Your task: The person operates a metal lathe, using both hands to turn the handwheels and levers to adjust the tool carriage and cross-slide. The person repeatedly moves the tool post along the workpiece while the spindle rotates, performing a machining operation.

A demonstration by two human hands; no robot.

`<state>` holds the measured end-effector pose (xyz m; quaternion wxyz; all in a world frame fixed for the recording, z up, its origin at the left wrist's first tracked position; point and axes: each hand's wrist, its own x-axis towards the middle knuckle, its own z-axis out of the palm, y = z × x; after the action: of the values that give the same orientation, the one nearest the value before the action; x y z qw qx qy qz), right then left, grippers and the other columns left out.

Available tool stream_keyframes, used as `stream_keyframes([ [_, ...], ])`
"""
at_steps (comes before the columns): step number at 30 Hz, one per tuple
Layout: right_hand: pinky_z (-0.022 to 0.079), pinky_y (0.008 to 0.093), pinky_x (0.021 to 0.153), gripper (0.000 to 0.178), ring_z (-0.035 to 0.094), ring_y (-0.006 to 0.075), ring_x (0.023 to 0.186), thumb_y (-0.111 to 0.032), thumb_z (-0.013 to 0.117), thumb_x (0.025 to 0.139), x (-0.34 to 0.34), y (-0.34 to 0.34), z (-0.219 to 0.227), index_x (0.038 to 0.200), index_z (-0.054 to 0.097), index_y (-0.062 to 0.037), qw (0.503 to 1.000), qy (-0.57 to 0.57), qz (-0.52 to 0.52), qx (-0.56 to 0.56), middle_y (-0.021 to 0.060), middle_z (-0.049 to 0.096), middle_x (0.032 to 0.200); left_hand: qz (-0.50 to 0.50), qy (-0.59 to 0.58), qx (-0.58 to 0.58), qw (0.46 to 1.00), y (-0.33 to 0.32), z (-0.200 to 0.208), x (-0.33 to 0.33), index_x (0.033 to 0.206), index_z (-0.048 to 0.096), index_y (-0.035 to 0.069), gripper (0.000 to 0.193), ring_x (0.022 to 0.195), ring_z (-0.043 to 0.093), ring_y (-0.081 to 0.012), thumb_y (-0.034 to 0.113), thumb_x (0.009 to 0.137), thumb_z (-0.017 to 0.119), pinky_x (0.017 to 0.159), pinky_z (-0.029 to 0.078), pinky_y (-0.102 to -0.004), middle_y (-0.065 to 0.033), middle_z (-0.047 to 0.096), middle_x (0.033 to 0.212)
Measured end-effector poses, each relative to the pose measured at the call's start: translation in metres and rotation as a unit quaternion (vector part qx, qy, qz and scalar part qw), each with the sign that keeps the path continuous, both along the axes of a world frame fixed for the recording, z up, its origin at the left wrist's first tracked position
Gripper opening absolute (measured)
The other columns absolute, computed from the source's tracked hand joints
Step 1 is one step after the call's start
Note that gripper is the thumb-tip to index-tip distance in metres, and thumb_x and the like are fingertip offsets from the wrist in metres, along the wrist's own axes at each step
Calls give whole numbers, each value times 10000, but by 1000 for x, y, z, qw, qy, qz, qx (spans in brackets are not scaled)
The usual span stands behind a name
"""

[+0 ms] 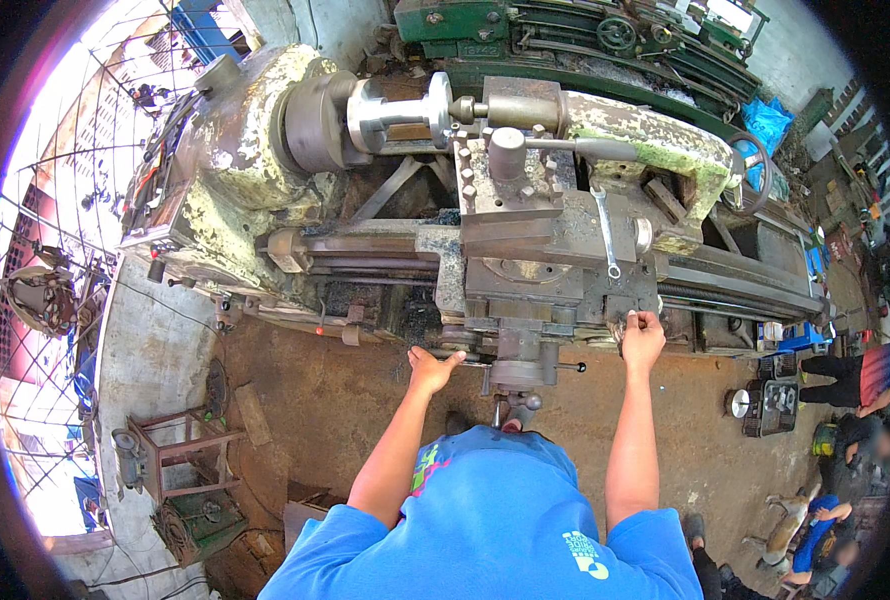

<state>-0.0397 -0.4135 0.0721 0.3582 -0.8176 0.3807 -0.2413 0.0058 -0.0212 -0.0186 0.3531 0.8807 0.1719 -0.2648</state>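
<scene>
A metal lathe with worn cream paint (255,120) stands before me. Its chuck (315,122) bears a shiny flanged metal workpiece (397,112), supported at its right end by the tailstock centre (465,110). My left hand (433,370) is closed round the left end of a crossbar handle at the carriage's front; a black knob (581,367) tips the bar's other end. At the carriage's right edge, my right hand (643,340) is pinched closed, with what it grips hidden by the fingers. A combination wrench (606,232) lies on the carriage, right of the tool post (508,155).
Behind stands a green lathe (565,40). Metal chips (420,325) lie below the bed. At left are a wooden stool frame (185,450) and a wire-mesh window (55,220). Other people (855,440) and a dog (787,525) are at right, near a black crate (770,408).
</scene>
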Motion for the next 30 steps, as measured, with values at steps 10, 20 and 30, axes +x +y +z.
stream_keyframes([
  [10, 503, 360, 616, 190, 663, 246, 621, -194, 690, 837, -1, -1, -3, 829, 676, -5, 1000, -18, 6, -19, 145, 677, 693, 5, 23, -10, 1000, 2, 6, 1, 1443, -7, -176, 1334, 1477, 55, -371, 669, 712, 722, 1188, 176, -387, -345, 11, 1549],
  [20, 501, 370, 624, 193, 660, 259, 615, -201, 692, 836, 0, 2, 1, 821, 681, -10, 999, -25, 0, -23, 153, 669, 679, -5, 4, -21, 1000, 6, 2, 1, 1427, -5, -199, 1345, 1472, 78, -383, 665, 705, 730, 1182, 191, -372, -369, 20, 1536],
  [30, 492, 377, 617, 184, 645, 266, 608, -188, 684, 842, 0, 0, -1, 826, 677, -4, 1000, -12, 3, -2, 162, 664, 684, -10, 10, -19, 1000, 10, -3, 3, 1434, 5, -192, 1341, 1472, 97, -377, 679, 706, 719, 1186, 177, -372, -357, 44, 1541],
])
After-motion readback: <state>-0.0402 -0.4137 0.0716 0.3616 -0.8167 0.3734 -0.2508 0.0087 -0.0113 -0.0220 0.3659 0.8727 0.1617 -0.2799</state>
